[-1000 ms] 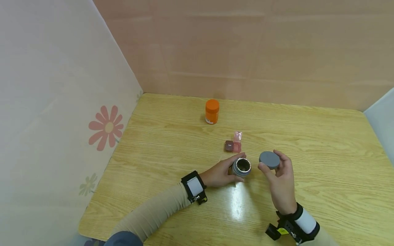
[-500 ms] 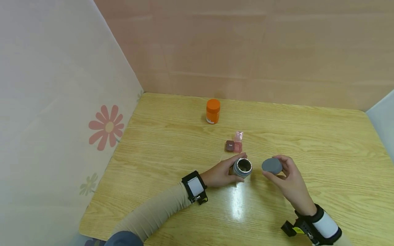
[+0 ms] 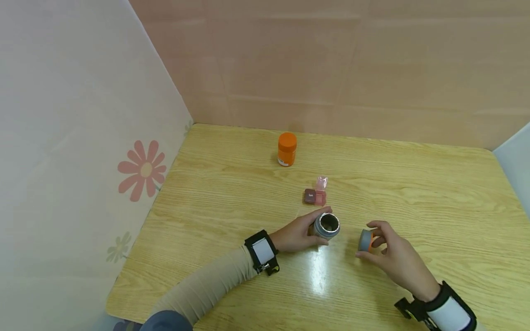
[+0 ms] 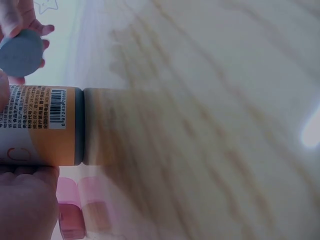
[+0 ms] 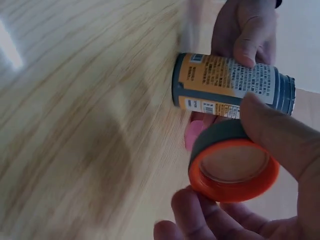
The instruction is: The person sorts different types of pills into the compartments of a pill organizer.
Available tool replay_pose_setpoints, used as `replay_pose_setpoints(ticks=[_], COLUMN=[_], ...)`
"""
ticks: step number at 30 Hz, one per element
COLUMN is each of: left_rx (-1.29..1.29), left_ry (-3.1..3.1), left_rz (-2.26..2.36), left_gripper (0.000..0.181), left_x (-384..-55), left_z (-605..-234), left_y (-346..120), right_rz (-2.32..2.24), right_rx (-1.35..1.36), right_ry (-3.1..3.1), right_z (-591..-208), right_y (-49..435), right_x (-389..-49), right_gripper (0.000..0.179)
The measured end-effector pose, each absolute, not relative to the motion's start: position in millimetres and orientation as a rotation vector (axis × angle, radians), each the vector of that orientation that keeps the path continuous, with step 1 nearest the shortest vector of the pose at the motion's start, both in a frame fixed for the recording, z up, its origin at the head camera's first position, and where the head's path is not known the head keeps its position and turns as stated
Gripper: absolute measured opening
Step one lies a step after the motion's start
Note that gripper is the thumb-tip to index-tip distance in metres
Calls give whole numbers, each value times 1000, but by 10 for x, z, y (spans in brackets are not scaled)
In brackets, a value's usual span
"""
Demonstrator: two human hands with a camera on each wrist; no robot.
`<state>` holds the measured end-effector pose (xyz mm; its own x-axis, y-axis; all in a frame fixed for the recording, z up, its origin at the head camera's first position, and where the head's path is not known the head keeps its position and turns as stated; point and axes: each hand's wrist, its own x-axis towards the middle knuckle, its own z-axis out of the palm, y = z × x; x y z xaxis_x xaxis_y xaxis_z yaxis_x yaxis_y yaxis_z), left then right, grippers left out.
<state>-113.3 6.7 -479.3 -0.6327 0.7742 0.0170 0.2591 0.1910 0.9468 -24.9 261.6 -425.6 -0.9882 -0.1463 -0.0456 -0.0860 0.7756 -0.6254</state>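
My left hand grips a grey bottle that stands upright on the table with its mouth uncovered. Its orange and white label carries small print and a barcode. To the right of the bottle, my right hand pinches a round grey lid between thumb and fingers. The lid is tipped on edge above the table, and its orange inner rim shows in the right wrist view. Just behind the bottle lies a small pink box with a clear flap raised, joined to a brown square part.
An orange jar with an orange cap stands near the back of the wood-grain table. A pinkish-brown backdrop rises behind the table. On the left is a pale wall with printed flowers.
My right hand has moved right and nearer to me with the lid. The lid has turned from grey top upward to standing on edge. My left hand and the bottle stay put.
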Motion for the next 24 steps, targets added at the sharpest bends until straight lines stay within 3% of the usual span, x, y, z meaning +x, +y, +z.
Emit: replay_pose_setpoints(ticks=[10, 24], left_rx=[959, 951], left_ry=[1996, 2029], left_rz=[1440, 1399], left_gripper=[80, 80], left_x=[-1131, -1126], left_z=[-4783, -4771], left_y=[73, 79], right_rz=[-502, -379], right_rx=[-196, -301], right_ry=[2937, 3072], right_z=[-4270, -4464], right_y=[2682, 2708], right_x=[-215, -121], right_gripper=[63, 63])
